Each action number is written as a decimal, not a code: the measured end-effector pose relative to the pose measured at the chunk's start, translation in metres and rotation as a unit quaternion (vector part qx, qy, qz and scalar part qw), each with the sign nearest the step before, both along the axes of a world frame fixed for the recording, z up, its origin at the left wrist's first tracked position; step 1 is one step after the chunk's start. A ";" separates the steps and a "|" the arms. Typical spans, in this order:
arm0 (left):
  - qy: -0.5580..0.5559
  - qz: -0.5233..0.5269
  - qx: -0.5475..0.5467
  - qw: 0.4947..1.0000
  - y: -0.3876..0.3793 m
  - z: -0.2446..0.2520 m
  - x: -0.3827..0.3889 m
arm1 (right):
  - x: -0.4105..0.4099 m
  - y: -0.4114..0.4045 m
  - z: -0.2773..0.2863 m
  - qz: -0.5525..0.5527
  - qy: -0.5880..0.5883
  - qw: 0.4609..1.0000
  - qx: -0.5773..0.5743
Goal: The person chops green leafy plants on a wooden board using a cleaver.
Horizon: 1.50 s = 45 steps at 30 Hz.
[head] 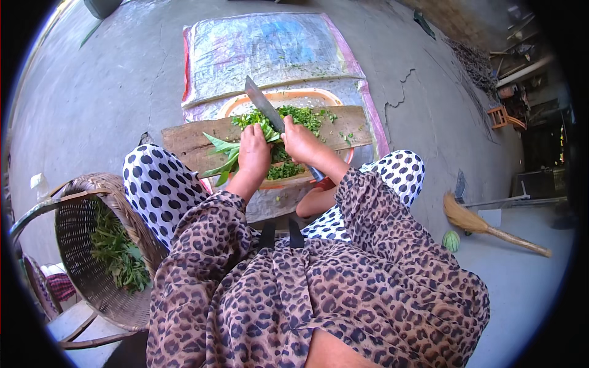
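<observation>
My left hand (254,152) grips a bunch of leafy greens (224,148) against a wooden board (188,138), with long leaves sticking out to its left. My right hand (301,141) is closed on a knife (264,103). The broad metal blade points up and to the left, beside the bunch and close to my left fingers. Chopped greens (306,117) lie on the board to the right of and beyond the blade. More chopped greens (283,171) lie on the near side of the board. An orange-rimmed basin (280,93) is partly hidden under the board.
A plastic woven sack (271,50) is spread on the concrete floor (119,78) under the basin. At my left stands a wicker basket (138,244) holding leafy greens (117,253). A straw broom (487,225) and a small striped green fruit or gourd (451,240) lie at the right.
</observation>
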<state>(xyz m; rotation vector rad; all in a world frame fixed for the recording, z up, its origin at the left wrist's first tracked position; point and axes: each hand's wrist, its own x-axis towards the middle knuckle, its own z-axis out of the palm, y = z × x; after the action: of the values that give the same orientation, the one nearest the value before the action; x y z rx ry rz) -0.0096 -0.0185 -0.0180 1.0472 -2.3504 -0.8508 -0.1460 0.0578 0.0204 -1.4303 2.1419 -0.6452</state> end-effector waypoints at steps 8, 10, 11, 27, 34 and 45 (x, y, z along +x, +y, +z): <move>-0.318 -0.013 -0.228 0.920 0.008 0.000 -0.004 | 0.014 0.031 0.054 0.012 0.096 0.992 -0.080; -0.317 -0.022 -0.221 0.922 0.008 0.002 -0.004 | 0.020 0.044 0.072 0.027 0.102 0.992 -0.066; -0.321 -0.025 -0.213 0.923 0.008 0.005 -0.003 | 0.023 0.050 0.076 0.042 0.106 0.992 -0.054; -0.345 -0.044 -0.185 0.919 0.006 0.014 -0.004 | 0.024 0.089 0.081 0.065 0.105 0.992 -0.004; -0.340 -0.047 -0.200 0.918 0.008 0.012 -0.006 | 0.032 0.090 0.081 0.093 0.110 0.987 0.066; -0.347 -0.048 -0.198 0.916 0.010 0.010 -0.010 | 0.032 0.026 0.033 0.050 0.094 0.992 0.073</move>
<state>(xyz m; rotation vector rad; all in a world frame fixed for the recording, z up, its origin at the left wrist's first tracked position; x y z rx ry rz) -0.0194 -0.0081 -0.0081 1.1885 -2.9897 0.0232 -0.1142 0.0842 0.0538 -1.5584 2.1910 -0.3207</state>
